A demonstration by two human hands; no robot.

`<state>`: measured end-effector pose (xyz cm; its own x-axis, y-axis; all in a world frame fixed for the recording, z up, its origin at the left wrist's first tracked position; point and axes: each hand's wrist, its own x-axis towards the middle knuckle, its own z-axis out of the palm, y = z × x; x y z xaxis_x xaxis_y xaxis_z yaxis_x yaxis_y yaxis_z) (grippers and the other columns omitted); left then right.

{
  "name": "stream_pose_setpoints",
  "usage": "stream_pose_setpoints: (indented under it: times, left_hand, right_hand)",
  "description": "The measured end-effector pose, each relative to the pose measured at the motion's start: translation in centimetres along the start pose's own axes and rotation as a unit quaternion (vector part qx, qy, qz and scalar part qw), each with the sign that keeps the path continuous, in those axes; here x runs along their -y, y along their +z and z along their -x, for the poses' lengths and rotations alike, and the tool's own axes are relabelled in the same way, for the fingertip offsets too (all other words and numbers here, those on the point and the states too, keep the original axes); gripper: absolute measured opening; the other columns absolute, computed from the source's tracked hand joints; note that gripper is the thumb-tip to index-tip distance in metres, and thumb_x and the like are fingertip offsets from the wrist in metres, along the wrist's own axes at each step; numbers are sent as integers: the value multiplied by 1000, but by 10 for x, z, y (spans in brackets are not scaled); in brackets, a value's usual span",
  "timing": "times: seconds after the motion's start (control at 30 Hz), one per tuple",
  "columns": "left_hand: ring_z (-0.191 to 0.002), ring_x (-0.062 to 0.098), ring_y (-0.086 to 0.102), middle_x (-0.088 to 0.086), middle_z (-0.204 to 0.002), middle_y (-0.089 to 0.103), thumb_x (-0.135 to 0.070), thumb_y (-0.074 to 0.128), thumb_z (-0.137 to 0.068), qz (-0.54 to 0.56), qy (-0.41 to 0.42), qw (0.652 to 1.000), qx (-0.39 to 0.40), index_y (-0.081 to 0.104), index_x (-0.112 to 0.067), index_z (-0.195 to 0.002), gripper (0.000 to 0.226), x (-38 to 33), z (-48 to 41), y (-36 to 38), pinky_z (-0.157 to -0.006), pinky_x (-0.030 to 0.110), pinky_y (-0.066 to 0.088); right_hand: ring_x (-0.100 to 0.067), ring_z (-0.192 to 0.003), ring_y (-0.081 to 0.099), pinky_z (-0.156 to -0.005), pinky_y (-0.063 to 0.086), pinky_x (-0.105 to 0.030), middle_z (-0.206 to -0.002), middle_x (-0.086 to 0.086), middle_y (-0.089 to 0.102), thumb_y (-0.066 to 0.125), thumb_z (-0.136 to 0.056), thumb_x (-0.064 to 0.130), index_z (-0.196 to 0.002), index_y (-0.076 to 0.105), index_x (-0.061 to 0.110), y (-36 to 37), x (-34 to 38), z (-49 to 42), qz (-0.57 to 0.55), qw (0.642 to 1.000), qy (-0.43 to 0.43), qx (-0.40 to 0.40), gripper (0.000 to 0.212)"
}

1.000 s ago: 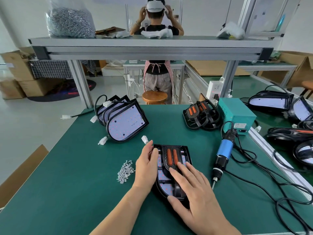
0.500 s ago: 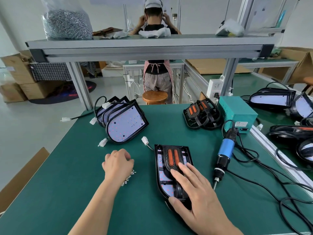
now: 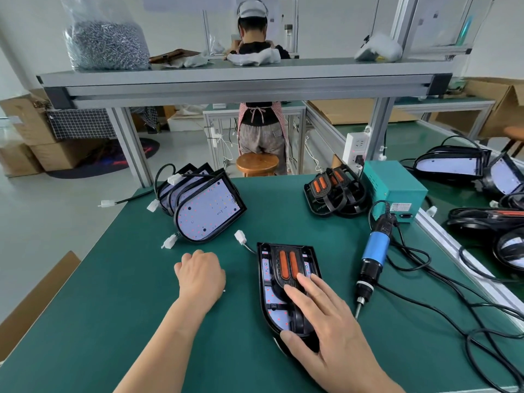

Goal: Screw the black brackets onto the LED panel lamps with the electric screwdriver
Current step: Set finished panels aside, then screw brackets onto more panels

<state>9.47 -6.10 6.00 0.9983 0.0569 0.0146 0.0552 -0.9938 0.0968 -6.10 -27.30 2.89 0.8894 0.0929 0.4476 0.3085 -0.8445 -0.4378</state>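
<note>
The LED panel lamp (image 3: 269,297) lies flat on the green table (image 3: 113,321), rounded end toward the person, with a black bracket (image 3: 287,251) carrying two orange strips laid along its middle. The right hand (image 3: 331,333) rests on the bracket's near half, fingers straight and spread, thumb against the lamp's rounded end, gripping nothing. Left of the lamp, apart from it, the left hand (image 3: 201,275) sits knuckles-up on the table with fingers curled under; whether they hold anything cannot be told. Just right of the lamp lies the electric screwdriver (image 3: 374,259), blue-bodied, bit pointing toward the person, its cable trailing away. Beyond the lamp to the left leans a stack of bare panels (image 3: 207,214); beyond it to the right sits a pile of spare brackets (image 3: 334,194) beside a teal power box (image 3: 397,188).
</note>
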Motion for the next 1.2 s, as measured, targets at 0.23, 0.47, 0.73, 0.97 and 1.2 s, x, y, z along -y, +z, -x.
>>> stream_pose_setpoints:
  times: [0.23,0.47,0.73,0.97,1.2]
  left_hand:
    - [-79,30,49,7,-86,56,-15,48,-100,222,60,968,-104,46,-10,-86,16,-21,22,-3,-76,41,41]
    - [-78,6,60,-4,-84,65,-9,63,-95,547,2,828,-121,56,-21,-100,15,-47,54,20,-71,13,44]
    - [-86,8,58,-4,-91,63,-1,60,-94,515,70,835,-182,66,-20,-91,20,-50,59,29,-74,10,42]
    - [-86,9,59,-2,-91,64,-1,61,-94,508,62,844,-163,67,-17,-89,18,-50,53,32,-74,13,42]
    - [-86,6,60,-3,-93,64,0,61,-93,522,44,839,-147,65,-20,-91,21,-50,52,31,-76,12,42]
  right_hand:
    - [-17,-149,34,-111,37,-39,-157,7,42,53,-92,62,-145,55,28,2,-3,0,2,1000,0,-7,63]
    - [-15,-150,31,-113,37,-40,-158,9,40,55,-92,63,-146,54,30,4,-4,1,2,1000,-4,-16,63]
    - [-14,-153,23,-119,29,-40,-161,7,37,57,-93,56,-150,48,28,-2,-3,0,-50,998,1,-38,64]
    - [-21,-130,40,-110,38,-41,-136,-5,49,72,-91,29,-141,53,10,-20,-45,-24,-41,953,219,-205,57]
    - [-32,-107,56,-82,48,-41,-126,-10,50,61,-91,56,-157,13,17,-41,-87,-54,31,907,418,-43,91]
